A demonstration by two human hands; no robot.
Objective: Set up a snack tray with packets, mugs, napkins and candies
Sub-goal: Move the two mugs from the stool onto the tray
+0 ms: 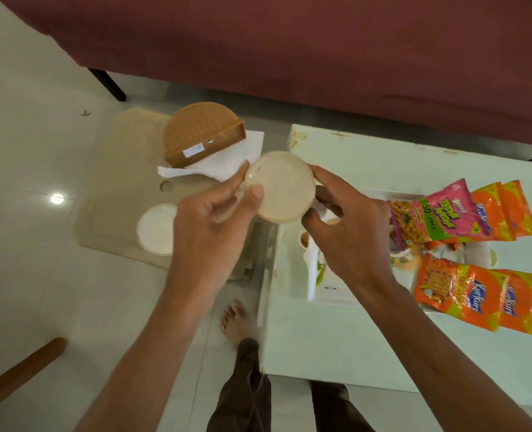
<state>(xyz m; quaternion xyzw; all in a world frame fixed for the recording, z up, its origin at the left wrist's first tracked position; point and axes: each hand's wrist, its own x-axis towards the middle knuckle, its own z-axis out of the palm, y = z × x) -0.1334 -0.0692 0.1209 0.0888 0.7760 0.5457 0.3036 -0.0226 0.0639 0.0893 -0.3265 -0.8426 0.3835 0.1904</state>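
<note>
Both hands, left hand [218, 219] and right hand [349, 226], pinch a round beige lid [282, 187] by its rim over the white table's [320, 347] left edge, so a loosened fingertip could drop it onto the tray [330, 296] or floor.

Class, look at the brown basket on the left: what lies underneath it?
White paper napkins lie under the brown basket, sticking out at its front and right. How many there are, or anything else beneath, is covered.
</note>
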